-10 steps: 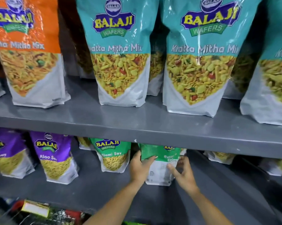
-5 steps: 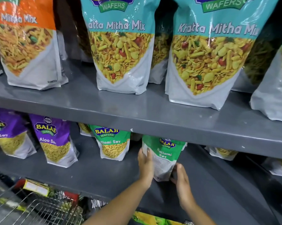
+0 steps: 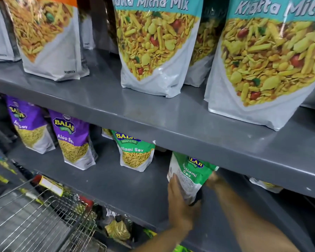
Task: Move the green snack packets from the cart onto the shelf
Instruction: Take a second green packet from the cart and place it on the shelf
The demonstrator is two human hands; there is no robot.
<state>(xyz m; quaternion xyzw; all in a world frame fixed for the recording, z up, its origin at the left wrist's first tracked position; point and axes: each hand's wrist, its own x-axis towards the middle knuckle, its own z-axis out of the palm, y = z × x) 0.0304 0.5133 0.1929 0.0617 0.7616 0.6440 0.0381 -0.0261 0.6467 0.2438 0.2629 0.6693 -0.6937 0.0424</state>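
A green Ratlami Sev packet [image 3: 190, 176] stands tilted on the grey lower shelf [image 3: 106, 180], its back panel turned toward me. My left hand [image 3: 178, 206] presses against its left side and bottom. My right hand [image 3: 212, 180] reaches behind its right side, mostly hidden by the packet. Another green Ratlami Sev packet [image 3: 135, 151] stands upright to the left on the same shelf. The wire cart [image 3: 44, 220] is at the lower left, its basket showing bare mesh.
Two purple Aloo Sev packets [image 3: 73, 140] stand left of the green ones. The upper shelf [image 3: 153, 120] carries large teal Khatta Mitha Mix bags [image 3: 156, 46] and overhangs my hands. More yellow and green packets [image 3: 117, 231] lie below the lower shelf.
The camera has dropped and swung right. The held green packet has tilted and turned further, and my right hand has slid behind it.
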